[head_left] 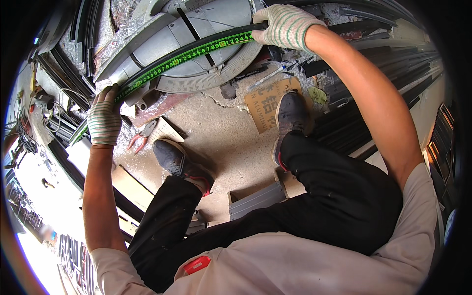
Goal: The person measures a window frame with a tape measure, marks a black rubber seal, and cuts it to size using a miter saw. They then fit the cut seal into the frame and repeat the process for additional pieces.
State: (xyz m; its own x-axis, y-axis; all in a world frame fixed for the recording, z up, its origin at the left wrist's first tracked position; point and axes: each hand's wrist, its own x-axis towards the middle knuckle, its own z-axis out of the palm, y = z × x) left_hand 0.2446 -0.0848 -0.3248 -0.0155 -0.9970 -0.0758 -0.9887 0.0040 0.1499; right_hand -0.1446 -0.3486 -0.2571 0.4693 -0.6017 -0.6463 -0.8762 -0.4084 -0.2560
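Observation:
A green tape measure blade (196, 51) is stretched in a line from my left hand to my right, along the edge of a dark profile strip (162, 58). My gloved left hand (104, 118) has its fingers closed round the tape and strip at the left. At the upper right, my gloved right hand (289, 28) pinches the tape's other end with the strip. Behind and below the tape lies the round grey base of a mitre saw (223, 73), with a slot and an angle scale. The tape's case is not visible.
Red-handled pliers (141, 137) lie on the floor near my left shoe (172, 156). A piece of printed cardboard (260, 110) is under my right shoe (292, 110). Dark metal profiles (339, 120) are piled at the right, and a grey profile offcut (258, 200) rests between my legs.

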